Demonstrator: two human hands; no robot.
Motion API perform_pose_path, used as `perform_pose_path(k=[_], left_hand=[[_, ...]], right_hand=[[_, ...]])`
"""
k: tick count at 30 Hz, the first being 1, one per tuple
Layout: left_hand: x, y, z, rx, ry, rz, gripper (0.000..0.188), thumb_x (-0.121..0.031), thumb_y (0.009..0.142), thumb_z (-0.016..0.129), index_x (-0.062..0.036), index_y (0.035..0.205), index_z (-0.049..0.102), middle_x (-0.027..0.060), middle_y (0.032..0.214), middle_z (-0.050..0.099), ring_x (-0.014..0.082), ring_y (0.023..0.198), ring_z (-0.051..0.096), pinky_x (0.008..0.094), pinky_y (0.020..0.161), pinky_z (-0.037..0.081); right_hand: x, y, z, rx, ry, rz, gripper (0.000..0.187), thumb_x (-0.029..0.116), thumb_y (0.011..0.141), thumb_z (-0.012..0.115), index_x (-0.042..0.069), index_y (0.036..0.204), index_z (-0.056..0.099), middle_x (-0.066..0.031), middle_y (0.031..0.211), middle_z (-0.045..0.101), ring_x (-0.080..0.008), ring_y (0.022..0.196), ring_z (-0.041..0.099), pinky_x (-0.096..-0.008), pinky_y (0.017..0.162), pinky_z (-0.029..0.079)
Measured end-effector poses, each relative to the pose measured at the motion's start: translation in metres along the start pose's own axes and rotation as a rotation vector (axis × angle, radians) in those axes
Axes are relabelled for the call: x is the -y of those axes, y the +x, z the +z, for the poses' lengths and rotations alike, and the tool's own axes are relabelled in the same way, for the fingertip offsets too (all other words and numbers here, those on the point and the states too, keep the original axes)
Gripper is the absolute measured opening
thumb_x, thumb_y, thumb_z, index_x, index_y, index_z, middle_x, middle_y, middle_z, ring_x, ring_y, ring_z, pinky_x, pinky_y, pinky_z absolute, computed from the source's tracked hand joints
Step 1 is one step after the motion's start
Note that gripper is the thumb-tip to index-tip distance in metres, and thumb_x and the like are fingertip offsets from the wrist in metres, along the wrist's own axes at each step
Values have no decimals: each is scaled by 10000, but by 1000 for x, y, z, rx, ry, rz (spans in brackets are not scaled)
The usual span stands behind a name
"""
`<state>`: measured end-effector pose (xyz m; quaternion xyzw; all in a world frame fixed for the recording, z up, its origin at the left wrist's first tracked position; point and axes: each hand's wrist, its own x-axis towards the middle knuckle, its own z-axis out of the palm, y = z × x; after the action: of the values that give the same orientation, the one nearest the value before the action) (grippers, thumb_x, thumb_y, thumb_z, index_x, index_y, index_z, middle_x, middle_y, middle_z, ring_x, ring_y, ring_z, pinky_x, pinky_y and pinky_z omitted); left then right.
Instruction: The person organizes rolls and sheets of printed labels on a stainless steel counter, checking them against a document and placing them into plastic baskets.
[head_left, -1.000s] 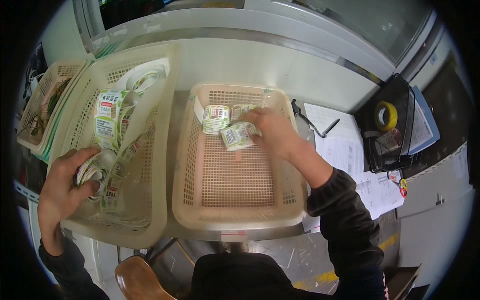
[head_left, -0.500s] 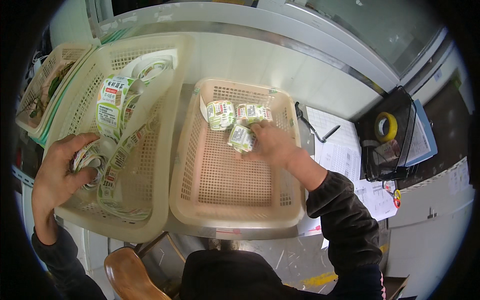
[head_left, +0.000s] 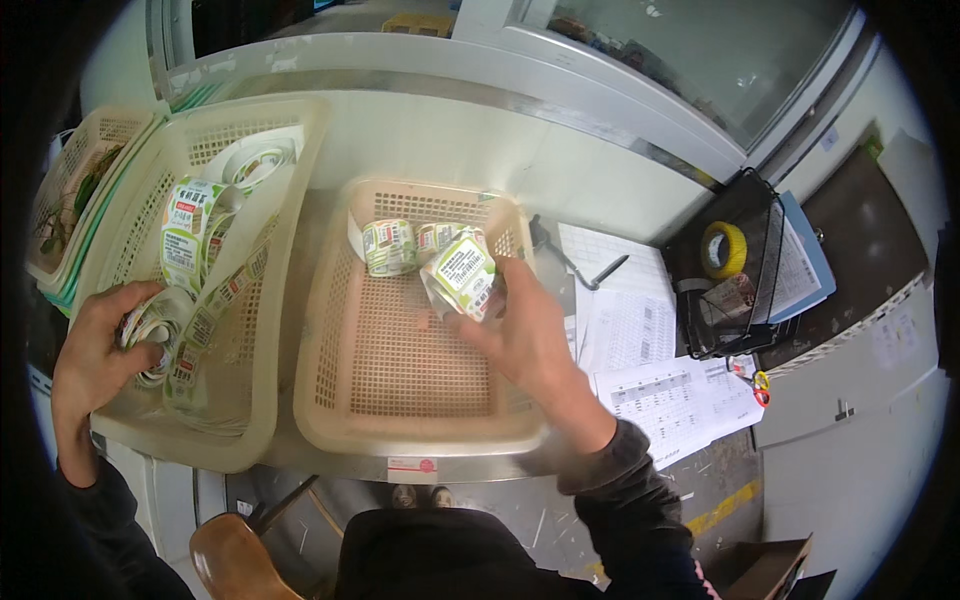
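My right hand (head_left: 525, 325) grips a roll of labels (head_left: 463, 272), white and green, raised over the pinkish plastic basket (head_left: 420, 435). Below it, at the far side of that basket, lie two more rolls: one on the left (head_left: 389, 247) and one partly covered by the held roll (head_left: 433, 237). With fingers curled round a label roll (head_left: 155, 335), my left hand (head_left: 100, 338) rests in the cream plastic basket (head_left: 262, 420) on the left. Loose label strips (head_left: 222, 300) and further rolls lie beside it there.
Farther left stand stacked baskets (head_left: 60, 200) with dried plant matter. Printed sheets (head_left: 650, 400), a pen (head_left: 609, 271) and scissors (head_left: 761, 386) lie on the right. A black wire rack (head_left: 735, 335) holds yellow tape (head_left: 724, 249). A brown chair (head_left: 235, 560) is below the table edge.
My right hand has lifted a label roll from the pinkish basket, turning its printed face up. My left hand keeps its hold on its roll. The whole view has shifted somewhat.
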<state>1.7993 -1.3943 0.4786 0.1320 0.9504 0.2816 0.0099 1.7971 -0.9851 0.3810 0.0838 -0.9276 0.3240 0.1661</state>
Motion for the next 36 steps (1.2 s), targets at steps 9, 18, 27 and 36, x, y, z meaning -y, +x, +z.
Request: perform_pose_path(k=[9,18,27,36], left_hand=[[6,1,0,41,-64,2,575,-102,592,631,93,1129,563,167,971,625,221,890,598,296,835,468],[1,1,-2,45,-116,7,571,-130,595,650,100,1112,576,150,930,624,200,850,588,291,797,473],[0,-2,-4,53,-125,15,561,-119,602,658,101,1111,577,157,926,629,205,848,596,295,793,474],[3,-3,-5,47,-110,64,537,-111,607,672,89,1099,591,182,928,641,236,856,619,306,802,481]], right_hand=[[20,-27,-7,-401,-90,187,564,366,726,793,3,1026,481,-158,911,554,-339,775,591,-420,608,473],[20,-34,-11,-489,-110,190,565,384,741,785,16,1031,469,-126,882,540,-291,757,583,-398,591,467],[18,-35,-8,-537,-59,120,600,326,735,802,5,1115,465,-146,1027,549,-303,886,588,-389,656,488],[16,-33,-7,-655,19,32,605,266,705,835,13,1121,476,-158,1163,546,-309,983,599,-370,708,508]])
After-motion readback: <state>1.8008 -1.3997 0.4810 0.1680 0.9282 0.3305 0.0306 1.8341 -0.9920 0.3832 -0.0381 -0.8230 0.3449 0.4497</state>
